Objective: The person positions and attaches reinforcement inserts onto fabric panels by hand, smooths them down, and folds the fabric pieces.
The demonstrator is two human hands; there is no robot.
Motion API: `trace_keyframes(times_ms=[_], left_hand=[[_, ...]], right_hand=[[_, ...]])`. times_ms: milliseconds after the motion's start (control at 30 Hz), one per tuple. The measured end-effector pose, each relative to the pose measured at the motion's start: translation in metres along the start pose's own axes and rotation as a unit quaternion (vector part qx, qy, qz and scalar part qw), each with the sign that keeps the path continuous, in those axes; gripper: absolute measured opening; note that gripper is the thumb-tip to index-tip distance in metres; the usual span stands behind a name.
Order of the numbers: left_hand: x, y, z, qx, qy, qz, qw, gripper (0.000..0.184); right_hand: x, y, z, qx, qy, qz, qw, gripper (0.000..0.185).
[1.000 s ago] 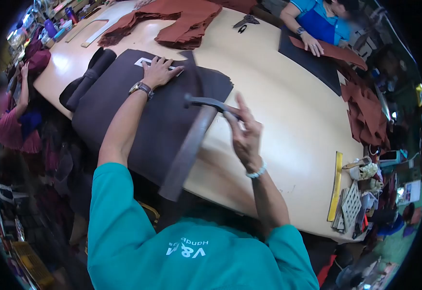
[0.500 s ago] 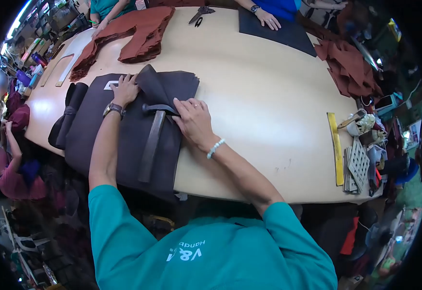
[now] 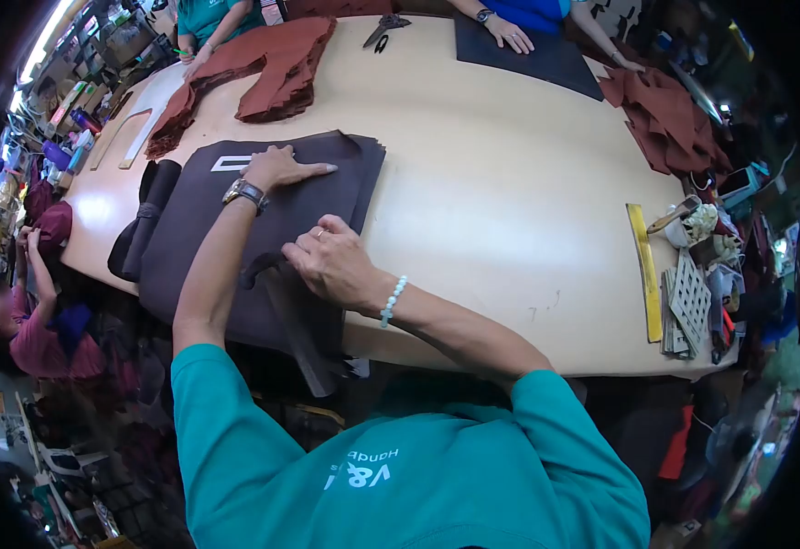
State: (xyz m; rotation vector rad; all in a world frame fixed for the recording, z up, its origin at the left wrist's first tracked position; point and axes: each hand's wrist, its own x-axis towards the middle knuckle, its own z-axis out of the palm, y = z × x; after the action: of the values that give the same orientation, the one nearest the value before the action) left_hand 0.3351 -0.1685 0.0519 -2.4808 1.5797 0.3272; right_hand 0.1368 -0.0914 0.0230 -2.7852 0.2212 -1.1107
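Note:
My left hand (image 3: 281,167) lies on a stack of dark sheets (image 3: 199,229), its thumb stretched out to the right. Just beside its fingers is a small white rectangular outline (image 3: 231,163) on the top sheet. My right hand (image 3: 334,261) is closed at the head of a hammer (image 3: 292,320) and appears to grip it; its fingertips are partly hidden. The hammer's handle slants toward me, its end over the table's front edge. The far right corner of the top sheet curls up slightly.
A tied dark roll (image 3: 144,220) lies left of the stack. Reddish-brown pieces (image 3: 281,73) and scissors (image 3: 386,30) are at the back. Co-workers' hands (image 3: 510,35) rest across the table. At right are a yellow ruler (image 3: 644,274), woven pieces (image 3: 688,302) and a brush (image 3: 673,216).
The folded-back top sheet now lies nearly flat. My right hand and the hammer have moved toward me, and the hammer has tilted. My left hand has shifted right, with its thumb spread.

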Motion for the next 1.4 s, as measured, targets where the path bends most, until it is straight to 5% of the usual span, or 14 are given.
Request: trace_keyframes(times_ms=[233, 267, 367, 400, 433, 500, 533, 567, 633, 700, 833, 1000, 1233, 1400], left_hand=[[0.003, 0.002, 0.009, 0.016, -0.001, -0.004, 1.0, 0.121], [0.006, 0.001, 0.009, 0.022, -0.006, 0.001, 1.0, 0.119], [0.01, -0.001, 0.005, 0.0, -0.011, -0.001, 1.0, 0.101], [0.023, -0.01, 0.017, -0.012, 0.019, 0.033, 0.999, 0.109], [0.039, -0.019, 0.029, -0.026, 0.047, 0.073, 0.996, 0.118], [0.01, -0.006, 0.011, -0.101, 0.03, 0.132, 0.986, 0.103], [0.054, -0.043, 0.048, -0.102, 0.119, 0.135, 0.978, 0.098], [0.033, -0.032, 0.039, -0.097, 0.127, 0.079, 0.984, 0.096], [0.002, -0.022, 0.042, -0.082, 0.259, 0.125, 0.954, 0.086], [-0.033, -0.007, 0.045, -0.09, 0.324, 0.177, 0.925, 0.071], [-0.139, 0.069, 0.061, -0.199, 0.305, 0.252, 0.896, 0.072], [-0.209, 0.152, 0.105, -0.108, 0.189, 0.33, 0.919, 0.076], [-0.242, 0.211, 0.147, -0.159, 0.157, 0.245, 0.943, 0.064], [-0.24, 0.212, 0.151, -0.135, 0.181, 0.236, 0.945, 0.054]], right_hand=[[-0.004, 0.035, 0.017, -0.004, 0.068, 0.131, 0.989, 0.011], [-0.006, 0.04, 0.012, -0.01, -0.007, 0.173, 0.985, 0.022], [-0.013, 0.036, 0.004, -0.108, 0.062, 0.2, 0.972, 0.04], [-0.019, 0.029, -0.007, -0.076, 0.008, 0.214, 0.974, 0.057], [-0.031, 0.022, -0.016, -0.072, -0.012, 0.214, 0.974, 0.061], [-0.066, 0.014, -0.035, -0.034, -0.01, 0.197, 0.98, 0.061], [-0.085, 0.009, -0.051, -0.055, -0.03, 0.207, 0.976, 0.06], [-0.106, 0.004, -0.068, -0.072, -0.052, 0.22, 0.972, 0.06], [-0.162, -0.002, -0.098, -0.115, -0.043, 0.307, 0.944, 0.056], [-0.227, -0.011, -0.124, -0.185, -0.011, 0.39, 0.902, 0.052], [-0.329, -0.034, -0.209, -0.351, 0.124, 0.523, 0.767, 0.052], [-0.489, -0.013, -0.275, -0.423, 0.299, 0.697, 0.496, 0.033], [-0.576, 0.045, -0.353, -0.372, 0.272, 0.853, 0.247, 0.03], [-0.615, 0.063, -0.366, -0.397, 0.137, 0.88, 0.223, 0.022]])
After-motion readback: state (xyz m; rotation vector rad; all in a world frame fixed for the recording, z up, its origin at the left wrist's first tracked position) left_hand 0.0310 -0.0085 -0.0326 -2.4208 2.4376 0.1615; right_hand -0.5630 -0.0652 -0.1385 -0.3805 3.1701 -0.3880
